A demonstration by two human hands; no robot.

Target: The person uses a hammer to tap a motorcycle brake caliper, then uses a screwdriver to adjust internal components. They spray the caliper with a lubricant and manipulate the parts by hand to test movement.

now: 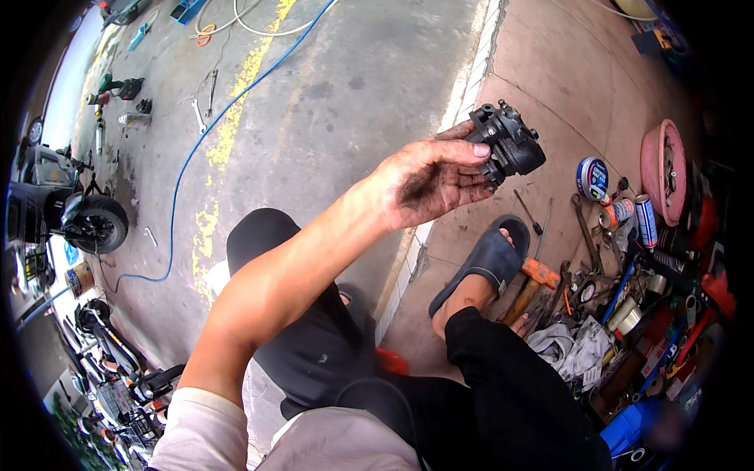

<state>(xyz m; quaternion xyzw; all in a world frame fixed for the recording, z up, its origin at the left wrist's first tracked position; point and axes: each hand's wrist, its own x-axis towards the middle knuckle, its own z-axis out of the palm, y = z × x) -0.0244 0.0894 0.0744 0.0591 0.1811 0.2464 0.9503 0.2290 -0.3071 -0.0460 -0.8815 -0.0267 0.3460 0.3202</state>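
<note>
My left hand [440,177] is closed on a black brake caliper [510,145], lifted above the floor. My thumb presses on its near side while the fingers wrap beneath and behind it. Dark grease stains the palm and fingertips. Bolts and small lugs stick out along the caliper's top edge. My left arm reaches up and to the right across the picture. I do not make out my right hand. Below the caliper is my right foot in a dark sandal [491,255].
An orange-headed hammer [540,272], wrenches [585,228], spray cans [646,220], a round tin [592,179] and rags [585,349] lie right. A pink basin [666,169] stands beyond them. A blue hose [236,102] crosses the floor; motorbikes [94,224] stand left.
</note>
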